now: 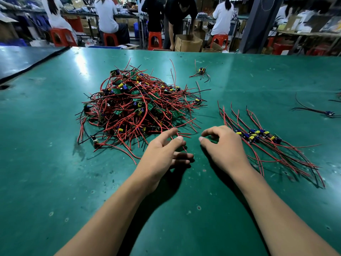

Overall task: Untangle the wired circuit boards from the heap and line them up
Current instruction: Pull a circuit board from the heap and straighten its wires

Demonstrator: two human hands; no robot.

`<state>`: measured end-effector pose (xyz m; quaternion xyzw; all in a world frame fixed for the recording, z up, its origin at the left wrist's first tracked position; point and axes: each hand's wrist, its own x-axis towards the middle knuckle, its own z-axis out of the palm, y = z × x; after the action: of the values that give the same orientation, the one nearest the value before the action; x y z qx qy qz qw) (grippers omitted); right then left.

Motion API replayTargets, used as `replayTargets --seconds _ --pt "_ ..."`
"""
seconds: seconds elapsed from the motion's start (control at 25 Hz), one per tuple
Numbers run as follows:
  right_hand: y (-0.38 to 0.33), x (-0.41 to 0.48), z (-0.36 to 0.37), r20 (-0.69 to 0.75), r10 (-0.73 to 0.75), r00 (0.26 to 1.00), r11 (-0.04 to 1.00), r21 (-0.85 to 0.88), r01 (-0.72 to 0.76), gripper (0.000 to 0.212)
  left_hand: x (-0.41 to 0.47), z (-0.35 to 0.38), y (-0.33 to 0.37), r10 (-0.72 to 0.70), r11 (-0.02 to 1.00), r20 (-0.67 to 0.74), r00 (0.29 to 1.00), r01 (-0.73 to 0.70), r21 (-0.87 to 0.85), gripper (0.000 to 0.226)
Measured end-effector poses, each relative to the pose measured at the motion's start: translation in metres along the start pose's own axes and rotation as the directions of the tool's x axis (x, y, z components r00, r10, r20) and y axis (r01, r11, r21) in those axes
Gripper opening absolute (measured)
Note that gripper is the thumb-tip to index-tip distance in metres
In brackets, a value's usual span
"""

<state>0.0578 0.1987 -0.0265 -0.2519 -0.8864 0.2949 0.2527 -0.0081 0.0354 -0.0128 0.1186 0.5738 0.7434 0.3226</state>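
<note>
On the green counter (46, 172), near its middle, we see both hands low and palm-down, close together but not touching, between the heap (132, 106) and the lined-up row (258, 136).

The left hand (162, 152) has loosely bent fingers, with thumb and forefinger apart. The forefinger tip lies among the loose wire ends at the heap's near edge. A thin red wire (185, 134) pokes out past that fingertip and thumb. We cannot tell whether it is pinched or only lying underneath.

The right hand (223, 146) has loosely curled fingers, thumb and forefinger tips apart, and nothing seen in it. Its knuckles sit just beside the left end of the row, and we cannot tell whether they touch it.

Both bare forearms come in from the bottom edge, which cuts them off, and angle inward toward the hands.

The undersides of both hands are hidden. The heap is too tangled for us to count its boards. The row's boards lie side by side, wires fanning toward and away from us. One stray board (201, 70) sits well apart beyond the heap, and another (329, 113) lies by the right edge.
</note>
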Motion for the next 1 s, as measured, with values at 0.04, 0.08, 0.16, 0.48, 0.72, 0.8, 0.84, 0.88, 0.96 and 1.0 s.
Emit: replayTargets --seconds 0.04,0.08,0.16,0.48,0.72,0.8,0.84,0.88,0.96,1.0 --pt "0.003 0.001 -0.002 -0.020 0.031 0.999 1.000 0.003 -0.031 0.009 -0.001 0.001 0.000 0.011 1.000 -0.012 1.000 -0.011 0.008 0.035" --pt "0.004 0.002 -0.005 -0.034 0.056 0.998 0.998 0.017 -0.056 0.009 -0.001 0.002 -0.001 0.032 0.999 -0.022 0.999 -0.031 0.030 0.037" --pt "0.004 0.002 -0.007 -0.054 0.080 0.995 0.995 0.059 -0.077 0.008 -0.002 0.004 -0.003 0.082 0.991 -0.024 0.996 -0.079 0.104 0.043" --pt "-0.017 -0.011 0.014 0.116 -0.066 0.991 0.990 0.132 0.051 0.021 0.002 0.003 -0.006 0.057 0.978 0.040 0.998 -0.064 0.200 0.061" --pt "-0.023 -0.015 0.015 0.262 -0.062 0.963 0.934 0.354 -0.037 0.026 0.005 0.000 -0.004 0.039 0.984 0.100 0.994 -0.055 0.168 0.031" --pt "-0.025 -0.013 0.012 0.233 -0.044 0.971 0.899 0.433 -0.063 0.018 0.005 -0.001 -0.006 0.082 0.988 0.038 0.996 -0.086 0.128 0.018" --pt "-0.026 -0.012 0.010 0.229 -0.045 0.972 0.885 0.462 -0.068 0.015 0.006 -0.002 -0.007 0.099 0.989 -0.014 0.995 -0.097 0.113 0.014" --pt "-0.027 -0.013 0.008 0.231 -0.043 0.972 0.866 0.493 -0.079 0.013 0.006 -0.002 -0.008 0.113 0.989 -0.063 0.992 -0.106 0.103 0.012" --pt "-0.029 -0.014 0.005 0.249 -0.035 0.968 0.831 0.546 -0.110 0.013 0.007 -0.002 -0.010 0.134 0.988 -0.126 0.983 -0.122 0.096 0.007" --pt "-0.030 -0.015 0.005 0.258 -0.032 0.966 0.817 0.563 -0.123 0.013 0.007 -0.002 -0.010 0.138 0.988 -0.142 0.980 -0.126 0.089 0.004"
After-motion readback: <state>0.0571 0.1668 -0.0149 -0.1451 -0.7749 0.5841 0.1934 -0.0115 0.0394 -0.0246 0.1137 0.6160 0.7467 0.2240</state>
